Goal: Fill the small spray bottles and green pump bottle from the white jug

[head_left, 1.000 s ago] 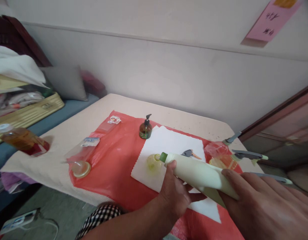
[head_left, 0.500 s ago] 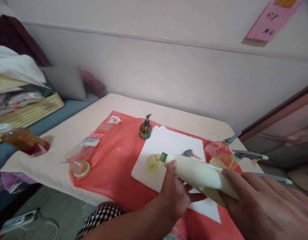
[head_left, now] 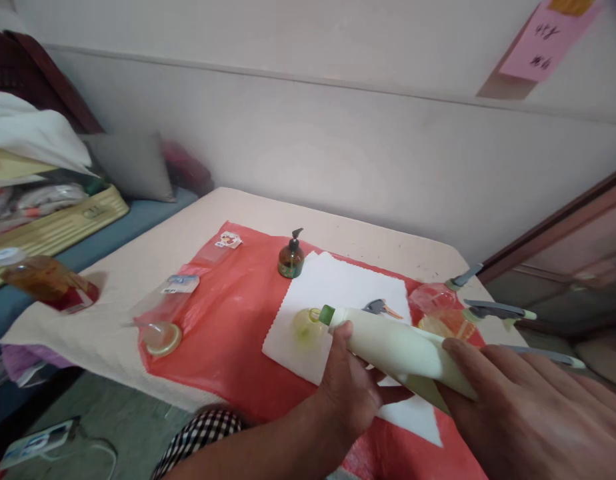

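Head view had the pale bottle tipped over toward the left, above the white cloth on the red sheet. Its green mouth met, or came just beside, the ring-shaped opening of the clear bottle. Which of the two it was could not be told.

The left hand pinched the pale bottle near its neck, thumb on top and fingers curled below. The right hand gripped the base end, a digit pressed on the upper side; its hold beneath was hidden.

As for progress, yellow-green colour showed in the clear bottle, so some liquid seemed to be in it already. The level was unclear, and no stream could be made out. The pale bottle was tilted and held in both hands, so the work looked partway through. The clear bottle bore no spray head, while one loose spray head lay on the cloth to its right. Farther right, the pink bottle and the yellow bottle had theirs on. The pump bottle stood on the far side.
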A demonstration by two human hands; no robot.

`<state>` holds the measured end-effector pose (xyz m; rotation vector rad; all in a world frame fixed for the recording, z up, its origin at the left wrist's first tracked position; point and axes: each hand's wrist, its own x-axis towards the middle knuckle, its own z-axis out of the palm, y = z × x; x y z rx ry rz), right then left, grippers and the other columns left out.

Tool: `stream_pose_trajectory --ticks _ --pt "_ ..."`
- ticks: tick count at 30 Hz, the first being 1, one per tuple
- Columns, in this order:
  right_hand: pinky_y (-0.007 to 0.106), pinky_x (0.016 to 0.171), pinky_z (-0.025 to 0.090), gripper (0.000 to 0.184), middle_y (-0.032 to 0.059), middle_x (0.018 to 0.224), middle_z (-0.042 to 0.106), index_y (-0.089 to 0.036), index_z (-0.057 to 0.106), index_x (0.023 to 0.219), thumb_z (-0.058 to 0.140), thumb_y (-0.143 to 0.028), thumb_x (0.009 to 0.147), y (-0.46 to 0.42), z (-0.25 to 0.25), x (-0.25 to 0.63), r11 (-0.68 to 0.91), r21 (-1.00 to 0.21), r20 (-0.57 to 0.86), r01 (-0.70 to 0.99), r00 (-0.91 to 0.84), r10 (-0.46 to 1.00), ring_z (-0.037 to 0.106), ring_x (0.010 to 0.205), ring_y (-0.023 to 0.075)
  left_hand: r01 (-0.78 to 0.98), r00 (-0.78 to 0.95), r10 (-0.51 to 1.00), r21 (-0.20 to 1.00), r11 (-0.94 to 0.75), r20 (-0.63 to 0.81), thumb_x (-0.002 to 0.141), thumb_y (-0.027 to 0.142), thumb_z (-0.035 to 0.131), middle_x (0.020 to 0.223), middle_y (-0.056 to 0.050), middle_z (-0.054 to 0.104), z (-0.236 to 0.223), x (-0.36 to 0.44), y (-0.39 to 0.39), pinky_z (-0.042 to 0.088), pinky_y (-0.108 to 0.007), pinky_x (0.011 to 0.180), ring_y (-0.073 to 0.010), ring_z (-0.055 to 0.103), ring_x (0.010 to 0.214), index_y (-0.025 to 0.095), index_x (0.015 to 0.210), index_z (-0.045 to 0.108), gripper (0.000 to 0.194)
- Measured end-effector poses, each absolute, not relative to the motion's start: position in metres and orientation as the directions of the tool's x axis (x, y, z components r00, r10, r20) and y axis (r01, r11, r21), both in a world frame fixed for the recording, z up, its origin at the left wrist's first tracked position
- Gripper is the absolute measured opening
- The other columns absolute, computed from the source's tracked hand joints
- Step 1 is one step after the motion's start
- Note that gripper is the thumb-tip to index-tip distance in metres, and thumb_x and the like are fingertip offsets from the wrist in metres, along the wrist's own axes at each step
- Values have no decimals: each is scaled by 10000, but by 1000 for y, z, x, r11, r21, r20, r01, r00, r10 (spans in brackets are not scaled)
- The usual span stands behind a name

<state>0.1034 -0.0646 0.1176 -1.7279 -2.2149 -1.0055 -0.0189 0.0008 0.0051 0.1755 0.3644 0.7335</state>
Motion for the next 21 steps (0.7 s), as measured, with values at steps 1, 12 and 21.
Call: stream_pose_trajectory --ticks 1,12,21 --pt "381 628 316 214 50 719 536 -242 565 869 365 -312 906 -65 117 104 112 404 502 908 -322 803 535 635 280 -621 684 680 279 732 -264 748 739 497 1518 -159 466 5 -19 1 451 -536 989 -413 415 1381 209 1436 511 869" --pt "383 622 314 228 57 732 544 -255 553 832 360 -331 926 -65 115 105 97 383 531 919 -305 790 525 633 281 -633 682 688 270 725 -248 780 733 482 1518 -161 471 4 -20 0 435 -565 1018 -419 399 1398 208 1435 517 840" --pt "384 610 304 223 52 723 541 -258 568 846 371 -332 920 -63 114 104 87 393 537 915 -305 787 526 630 278 -636 680 688 265 725 -252 762 741 508 1521 -160 466 5 -20 0 439 -564 1026 -424 382 1408 207 1428 524 853"
